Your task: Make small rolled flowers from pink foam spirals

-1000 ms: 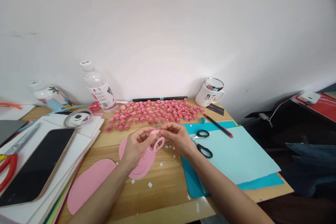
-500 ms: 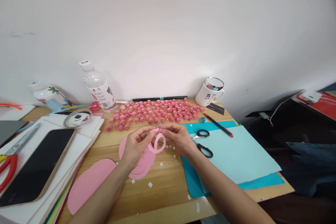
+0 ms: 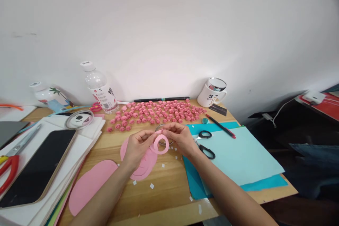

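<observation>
Pink paper strip (image 3: 161, 152), 1: held above the counter (image 3: 169, 197), between the hands; a narrow, slanted loop 1.0 s ago, now a rounder ring facing me, hanging below the fingertips.

Left hand (image 3: 139, 146), 1: thumb and fingers pinching the strip's upper part; position little changed.

Right hand (image 3: 181, 139), 1: thumb and fingers pinching the strip close to the left fingertips.

Pink paper piece (image 3: 144, 172), 1: lying under the left hand, partly covered by it.

Pink rounded sheet (image 3: 91, 183), 1: partly hidden by the left forearm.

Round object (image 3: 172, 143), 1: behind the ring and right hand; only bits of its rim show, identity unclear.

Black-handled scissors (image 3: 208, 152), 1: beside the right wrist, blade tips hidden.

Red-handled scissors (image 3: 12, 169), 1: handles cut off at far left.

Pink paper rolls (image 3: 164, 113): clustered behind the hands, unmoved, too crowded to count.
</observation>
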The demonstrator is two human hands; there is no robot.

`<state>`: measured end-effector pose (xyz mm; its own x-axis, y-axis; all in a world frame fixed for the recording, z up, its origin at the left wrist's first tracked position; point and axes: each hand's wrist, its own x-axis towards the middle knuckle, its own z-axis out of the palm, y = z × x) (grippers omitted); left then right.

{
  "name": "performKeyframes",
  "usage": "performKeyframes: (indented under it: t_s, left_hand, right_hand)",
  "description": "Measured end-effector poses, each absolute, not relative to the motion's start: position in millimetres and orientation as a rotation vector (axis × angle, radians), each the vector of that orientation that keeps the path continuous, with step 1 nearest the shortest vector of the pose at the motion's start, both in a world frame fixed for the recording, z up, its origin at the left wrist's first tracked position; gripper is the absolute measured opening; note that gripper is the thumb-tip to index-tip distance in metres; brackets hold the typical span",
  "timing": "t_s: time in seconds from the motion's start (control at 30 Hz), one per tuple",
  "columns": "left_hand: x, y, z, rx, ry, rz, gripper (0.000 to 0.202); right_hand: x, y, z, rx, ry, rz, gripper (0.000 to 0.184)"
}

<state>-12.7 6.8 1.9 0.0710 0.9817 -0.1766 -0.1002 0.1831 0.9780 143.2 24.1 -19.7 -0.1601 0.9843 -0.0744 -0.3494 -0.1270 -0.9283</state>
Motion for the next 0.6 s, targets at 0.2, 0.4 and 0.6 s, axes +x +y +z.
performKeyframes:
  t_s: [0.2, 0.4, 0.6]
  left_hand:
    - [-13.4, 5.4, 2.2, 1.058, 1.139, 1.04, 0.021]
    - [-13.8, 5.9, 3.5, 1.046, 1.142, 1.085, 0.02]
    - [-14.5, 7.2, 2.6, 1.036, 1.127, 1.074, 0.025]
  right_hand:
    - [142.0, 23.3, -15.5, -0.887, -0.962, 1.524, 0.015]
    - [141.0, 22.7, -12.9, -0.957, -1.027, 1.513, 0.019]
    - [141.7, 22.8, -15.5, -0.93, -0.974, 1.543, 0.019]
